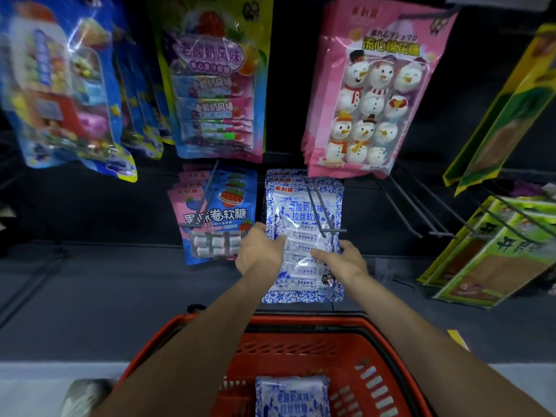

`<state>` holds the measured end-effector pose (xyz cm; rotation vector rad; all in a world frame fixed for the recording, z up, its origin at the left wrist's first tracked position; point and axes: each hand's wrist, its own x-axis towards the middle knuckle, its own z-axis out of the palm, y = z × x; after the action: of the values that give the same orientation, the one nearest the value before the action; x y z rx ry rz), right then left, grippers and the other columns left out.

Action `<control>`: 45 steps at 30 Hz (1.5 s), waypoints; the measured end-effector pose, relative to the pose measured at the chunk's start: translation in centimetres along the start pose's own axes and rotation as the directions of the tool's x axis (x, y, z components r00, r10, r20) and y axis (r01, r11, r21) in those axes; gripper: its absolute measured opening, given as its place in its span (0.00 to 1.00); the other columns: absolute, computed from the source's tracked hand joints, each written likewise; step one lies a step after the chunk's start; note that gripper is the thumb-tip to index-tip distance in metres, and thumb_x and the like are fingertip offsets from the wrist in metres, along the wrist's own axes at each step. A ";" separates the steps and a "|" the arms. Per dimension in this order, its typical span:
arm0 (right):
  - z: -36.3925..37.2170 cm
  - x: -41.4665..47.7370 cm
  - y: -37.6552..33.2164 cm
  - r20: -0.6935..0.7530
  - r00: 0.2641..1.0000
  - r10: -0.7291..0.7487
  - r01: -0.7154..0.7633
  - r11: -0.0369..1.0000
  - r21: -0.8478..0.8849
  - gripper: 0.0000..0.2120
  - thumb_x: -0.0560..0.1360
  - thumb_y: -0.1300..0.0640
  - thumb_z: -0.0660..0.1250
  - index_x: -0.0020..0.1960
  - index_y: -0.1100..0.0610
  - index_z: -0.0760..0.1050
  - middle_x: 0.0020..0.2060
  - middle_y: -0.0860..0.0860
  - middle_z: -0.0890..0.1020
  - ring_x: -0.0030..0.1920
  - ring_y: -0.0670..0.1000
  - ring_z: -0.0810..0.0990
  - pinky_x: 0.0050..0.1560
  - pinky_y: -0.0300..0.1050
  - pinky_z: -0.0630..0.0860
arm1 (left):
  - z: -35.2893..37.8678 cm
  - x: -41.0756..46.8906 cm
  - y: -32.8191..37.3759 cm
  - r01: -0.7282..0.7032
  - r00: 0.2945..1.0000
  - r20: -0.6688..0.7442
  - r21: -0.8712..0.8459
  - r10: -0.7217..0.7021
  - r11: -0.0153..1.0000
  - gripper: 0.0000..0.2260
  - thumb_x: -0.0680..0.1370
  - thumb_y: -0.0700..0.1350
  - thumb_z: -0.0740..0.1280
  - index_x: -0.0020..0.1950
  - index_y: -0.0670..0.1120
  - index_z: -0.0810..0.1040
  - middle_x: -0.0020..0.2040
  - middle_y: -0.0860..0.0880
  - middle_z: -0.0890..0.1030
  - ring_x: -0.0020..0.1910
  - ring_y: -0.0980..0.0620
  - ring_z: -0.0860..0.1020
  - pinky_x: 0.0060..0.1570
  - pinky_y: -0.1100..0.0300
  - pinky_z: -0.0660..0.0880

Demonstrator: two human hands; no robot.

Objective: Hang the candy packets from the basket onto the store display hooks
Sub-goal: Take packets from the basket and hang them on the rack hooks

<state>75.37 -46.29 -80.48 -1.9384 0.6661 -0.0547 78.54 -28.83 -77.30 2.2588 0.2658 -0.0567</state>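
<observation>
**Hanging a blue-and-white packet at the lower hook**

Head view: both hands hold one blue-and-white packet point(302, 212) up against the display. The left hand point(258, 251) grips its left edge, and the right hand point(343, 260) pinches its right side, thumb on the front. The wire hook point(319, 212) crosses the packet's upper half. Like packets seem stacked behind it, but I cannot tell whether its hole is on the prong yet.

So the task looks partly done. This packet is at its hook, while a second packet point(293, 395) of the same print lies in the red basket point(301, 322) below, waiting to be hung.

The held packet carries a red label, 乖刺猬, above 老酸奶风味 拉丝软糖. The pink-and-blue packets point(216, 212) just left read 软糖, and the snowman packets point(370, 94) above read 棉花糖, somewhat blurred.
</observation>
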 end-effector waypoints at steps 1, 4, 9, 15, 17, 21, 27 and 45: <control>0.3 0.4 0.1 -0.009 1.000 0.000 0.000 1.000 -0.003 0.34 0.71 0.43 0.80 0.72 0.53 0.73 0.64 0.52 0.82 0.61 0.56 0.82 0.62 0.50 0.77 | 0.1 0.3 0.1 0.001 1.000 0.001 0.013 -0.001 1.000 0.25 0.80 0.59 0.71 0.73 0.51 0.72 0.57 0.46 0.85 0.52 0.44 0.84 0.46 0.52 0.79; 1.1 1.6 0.5 -0.011 1.000 0.012 -0.012 1.000 -0.005 0.28 0.72 0.45 0.79 0.67 0.53 0.73 0.57 0.50 0.83 0.56 0.55 0.82 0.55 0.48 0.76 | 0.7 0.9 0.1 -0.001 1.000 -0.006 0.041 0.002 0.999 0.24 0.81 0.58 0.70 0.74 0.51 0.71 0.57 0.46 0.85 0.52 0.44 0.84 0.49 0.50 0.82; 2.3 3.0 2.0 -0.027 0.999 -0.044 0.044 0.999 0.002 0.20 0.76 0.48 0.76 0.60 0.51 0.69 0.49 0.49 0.82 0.46 0.51 0.81 0.47 0.47 0.76 | 2.6 2.1 -0.7 -0.018 1.000 0.018 0.003 0.018 1.000 0.23 0.82 0.55 0.69 0.74 0.48 0.69 0.57 0.44 0.84 0.52 0.41 0.84 0.50 0.45 0.83; 2.9 5.2 2.2 -0.032 0.997 -0.065 0.066 0.997 0.026 0.20 0.73 0.56 0.80 0.59 0.57 0.76 0.44 0.52 0.86 0.36 0.51 0.84 0.37 0.48 0.82 | 3.8 3.6 -0.7 -0.024 0.999 -0.049 -0.083 0.020 0.996 0.20 0.85 0.49 0.66 0.75 0.44 0.69 0.57 0.43 0.84 0.50 0.43 0.82 0.44 0.50 0.76; 2.7 5.7 1.7 -0.033 0.996 -0.080 0.081 0.996 0.040 0.20 0.75 0.62 0.78 0.62 0.59 0.74 0.47 0.56 0.86 0.35 0.50 0.84 0.30 0.41 0.80 | 3.8 4.1 -0.4 -0.053 0.994 -0.100 -0.109 0.042 0.993 0.20 0.85 0.49 0.65 0.76 0.45 0.69 0.57 0.43 0.84 0.49 0.42 0.83 0.45 0.50 0.77; 1.4 6.6 -0.3 -0.102 0.979 -0.176 0.174 0.984 -0.033 0.08 0.81 0.60 0.69 0.55 0.58 0.70 0.43 0.52 0.78 0.39 0.51 0.76 0.41 0.44 0.74 | 3.2 4.6 0.6 -0.134 0.976 -0.194 -0.169 0.101 0.977 0.19 0.86 0.48 0.64 0.76 0.46 0.71 0.61 0.45 0.84 0.47 0.45 0.82 0.49 0.48 0.80; -0.3 6.9 -2.5 -0.243 0.914 -0.325 0.345 0.938 0.041 0.09 0.80 0.52 0.71 0.53 0.55 0.73 0.43 0.52 0.83 0.42 0.53 0.80 0.46 0.46 0.73 | 2.3 4.5 1.9 -0.220 0.934 -0.316 -0.144 0.165 0.965 0.19 0.86 0.50 0.64 0.76 0.50 0.71 0.63 0.50 0.83 0.52 0.49 0.81 0.54 0.47 0.80; -1.4 7.5 -5.7 -0.471 0.813 -0.344 0.428 0.900 0.081 0.08 0.74 0.50 0.77 0.50 0.52 0.86 0.46 0.55 0.84 0.43 0.51 0.83 0.48 0.42 0.76 | -0.9 4.3 3.8 -0.256 0.867 -0.375 0.231 0.329 0.939 0.12 0.83 0.56 0.68 0.62 0.50 0.82 0.48 0.51 0.87 0.45 0.47 0.83 0.37 0.56 0.69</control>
<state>83.66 -49.25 -76.84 -1.8620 0.5211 -0.8172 83.51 -29.76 -74.39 2.4459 0.1339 0.5840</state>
